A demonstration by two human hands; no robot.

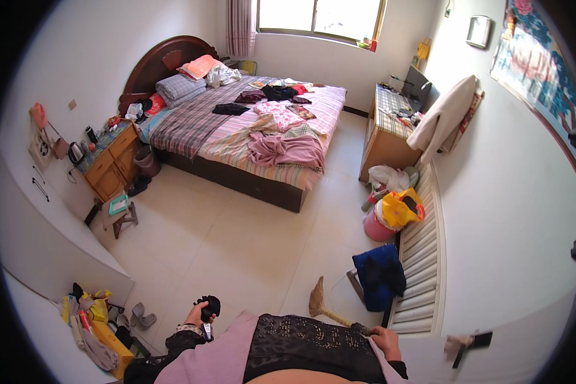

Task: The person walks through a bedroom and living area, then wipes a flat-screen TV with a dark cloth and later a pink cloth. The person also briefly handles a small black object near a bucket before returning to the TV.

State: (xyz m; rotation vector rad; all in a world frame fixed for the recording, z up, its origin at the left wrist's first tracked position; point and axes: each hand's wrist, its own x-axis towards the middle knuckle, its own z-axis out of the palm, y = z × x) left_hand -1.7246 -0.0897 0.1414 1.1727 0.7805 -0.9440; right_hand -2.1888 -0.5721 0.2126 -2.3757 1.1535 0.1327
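Note:
My left hand (195, 314) grips a small black object (211, 307) in front of my body; what it is cannot be made out. Just below it a small pale item (207, 330) shows near the wrist. At my right side, my right hand (386, 342) is closed around the end of a short straw broom's handle (337, 317). The broom's fanned straw head (317, 296) points away from me, above the tiled floor (240, 245). Part of the handle is hidden by my dark top (312, 336).
A bed (249, 185) with scattered clothes stands ahead. Along the right wall are a stool draped in blue cloth (381, 266), a pink bucket (380, 224), a radiator (425, 269) and a desk (386, 149). Slippers (143, 317) and a small stool (120, 218) lie left.

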